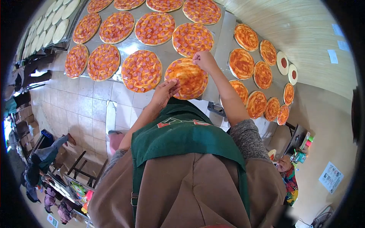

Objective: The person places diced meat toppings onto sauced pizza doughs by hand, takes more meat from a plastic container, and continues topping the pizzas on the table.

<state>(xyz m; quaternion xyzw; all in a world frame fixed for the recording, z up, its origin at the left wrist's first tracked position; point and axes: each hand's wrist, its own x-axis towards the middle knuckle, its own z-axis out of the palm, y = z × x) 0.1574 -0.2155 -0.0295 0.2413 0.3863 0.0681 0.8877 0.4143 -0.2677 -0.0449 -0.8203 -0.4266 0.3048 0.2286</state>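
A pizza [188, 81] with red sauce lies at the near edge of the metal table, its middle bare and a few diced ham pieces along its rim. At its left edge is my left hand [165, 92], fingertips pinched together over the sauce. My right hand [203, 60] is closed above the far right rim, fingers pointing down. Whatever either hand holds is too small or hidden to make out. Beside my left hand lies a ham-topped pizza [142, 71]. Another ham-topped pizza [192, 39] lies just beyond my right hand.
More ham-topped pizzas [155, 28] stand in rows on the metal table [129, 47]. On the right are several sauced bases [241, 64] and two pale bases [282, 63] with a spot of sauce. Plain dough rounds [61, 30] fill the far left. Other people are at the sides.
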